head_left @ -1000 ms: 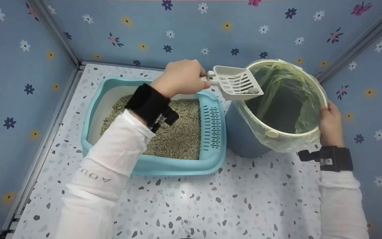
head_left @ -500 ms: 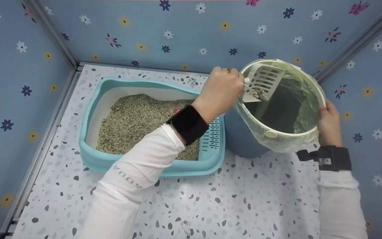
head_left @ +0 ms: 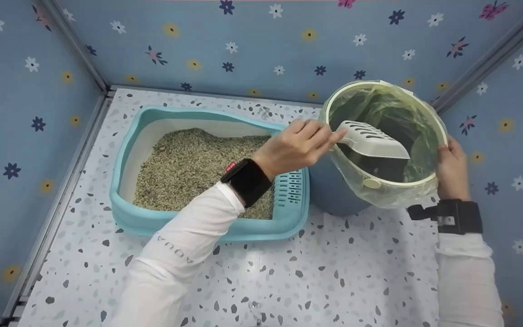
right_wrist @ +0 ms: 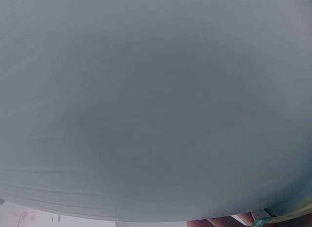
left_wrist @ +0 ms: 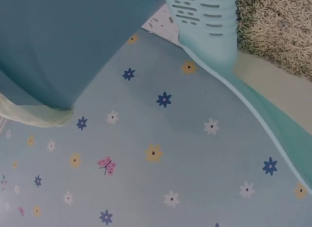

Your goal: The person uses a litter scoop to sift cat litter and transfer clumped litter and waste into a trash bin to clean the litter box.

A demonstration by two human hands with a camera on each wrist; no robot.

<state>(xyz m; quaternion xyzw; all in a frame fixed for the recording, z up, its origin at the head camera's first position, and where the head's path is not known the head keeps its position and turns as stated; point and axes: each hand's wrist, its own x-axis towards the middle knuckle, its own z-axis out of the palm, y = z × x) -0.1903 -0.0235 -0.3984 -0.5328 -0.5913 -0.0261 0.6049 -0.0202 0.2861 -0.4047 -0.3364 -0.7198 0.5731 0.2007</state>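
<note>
My left hand (head_left: 298, 144) grips the handle of a white slotted litter scoop (head_left: 375, 140). The scoop is turned over, its slotted underside up, within the mouth of a blue trash can (head_left: 334, 186). A thin yellowish bag (head_left: 393, 196) lines the can and hangs over its rim. On the can's right side my right hand (head_left: 453, 170) holds the rim, thumb on the outside of the bag and other fingers mostly hidden. Left of the can sits a turquoise litter box (head_left: 207, 225) with tan litter (head_left: 184, 168). The right wrist view is mostly filled by the can's wall (right_wrist: 156, 115).
The litter box has a slotted ledge (head_left: 288, 188) on its right, close beside the can. Both stand on a white speckled surface (head_left: 325, 272). Blue flowered panels (head_left: 243, 45) wall in the back and both sides.
The left hand has carried the scoop right over the trash can and turned it upside down. The clumps seen in it before are out of sight. The right hand keeps its place.
</note>
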